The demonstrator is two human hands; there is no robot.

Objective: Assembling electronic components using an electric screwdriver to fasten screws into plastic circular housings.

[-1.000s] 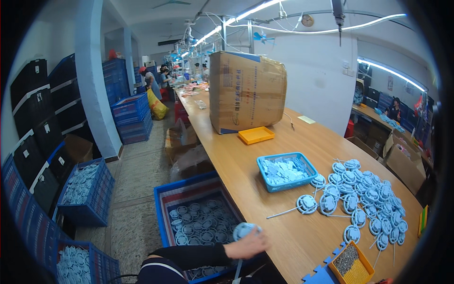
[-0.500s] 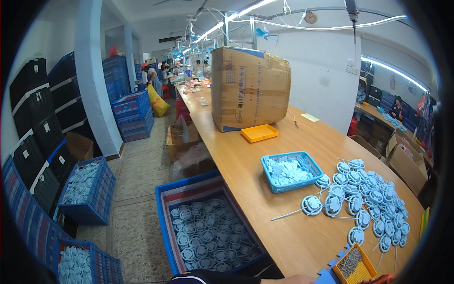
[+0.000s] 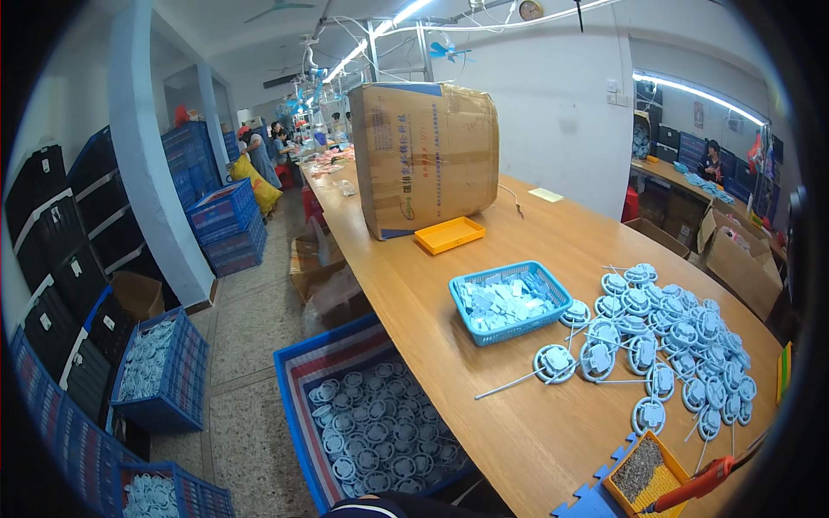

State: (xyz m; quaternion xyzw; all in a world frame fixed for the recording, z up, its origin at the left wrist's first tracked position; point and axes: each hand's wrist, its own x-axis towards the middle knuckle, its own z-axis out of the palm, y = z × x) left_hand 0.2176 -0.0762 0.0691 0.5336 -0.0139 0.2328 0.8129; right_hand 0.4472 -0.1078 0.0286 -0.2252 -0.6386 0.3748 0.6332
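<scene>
Workshop interior with a long wooden desk (image 3: 484, 363) running away from the viewer toward a distant group of seated people. Neither hand is showing in the view, so their opening and any hold cannot be told; only a dark sleeve edge (image 3: 389, 505) is entering at the lower rim.

Nearest the lower rim, an orange-handled tool (image 3: 704, 482) is lying at the desk's near right corner, its tip beside a small yellow tray of dark screws (image 3: 646, 473) that is sitting on a blue interlocking foam mat (image 3: 596, 499).

Just beyond, a spread of round pale-blue plastic discs with thin white stems (image 3: 673, 345) is covering the right part of the desk, the discs touching and overlapping one another. To their left, a light-blue plastic mesh basket of small pale-blue pieces (image 3: 509, 302) is standing just beside the nearest discs.

Farther along, a flat orange plastic tray (image 3: 449, 234) is resting in front of a large brown cardboard box (image 3: 425, 155) standing upright.

On the floor left of the desk, a blue rectangular bin with striped lining (image 3: 302, 406) is holding many more round discs. Blue plastic crates (image 3: 164, 371) of similar parts are standing near a pale pillar (image 3: 151, 164), with stacked black crates (image 3: 60, 242) at far left.
</scene>
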